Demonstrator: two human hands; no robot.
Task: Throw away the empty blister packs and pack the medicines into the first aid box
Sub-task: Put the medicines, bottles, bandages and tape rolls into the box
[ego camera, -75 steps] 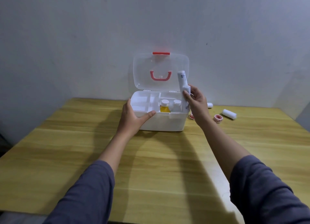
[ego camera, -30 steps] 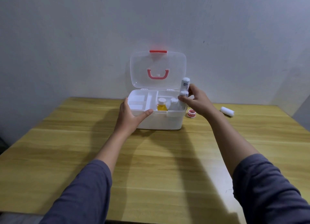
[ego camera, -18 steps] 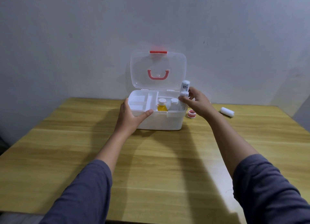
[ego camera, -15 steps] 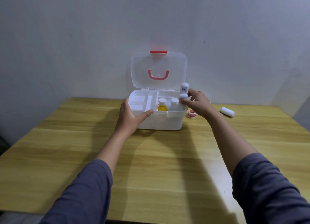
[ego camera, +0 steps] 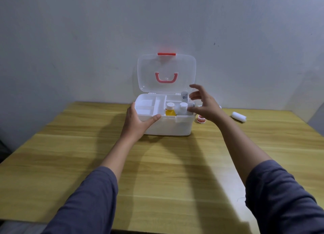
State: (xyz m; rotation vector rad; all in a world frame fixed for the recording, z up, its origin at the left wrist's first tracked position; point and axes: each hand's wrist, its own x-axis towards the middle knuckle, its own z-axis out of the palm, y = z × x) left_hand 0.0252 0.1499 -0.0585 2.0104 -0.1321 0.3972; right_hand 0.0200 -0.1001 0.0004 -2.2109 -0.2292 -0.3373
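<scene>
Wooden table (ego camera: 175,163) carries the white first aid box (ego camera: 168,127), clear lid (ego camera: 166,72) upright, both forearms stretched toward it. Left hand (ego camera: 138,121) grips the box's front-left corner, thumb on the rim; right hand (ego camera: 204,105) hovers open, fingers spread, empty, over the right end. Yellow bottle (ego camera: 170,109), white bottle (ego camera: 183,107) and tall white tube (ego camera: 184,96) stand inside; tape roll (ego camera: 201,119) and gauze roll (ego camera: 238,117) lie on the table right of the box.

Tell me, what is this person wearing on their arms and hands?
Both arms wear long dark blue-grey sleeves of soft, plain fabric with no print or logo, pushed up so the forearms are bare. The left hand and right hand are bare too: no gloves, and no rings, watch or bracelets that I can make out. No cables or devices show on either arm.
</scene>
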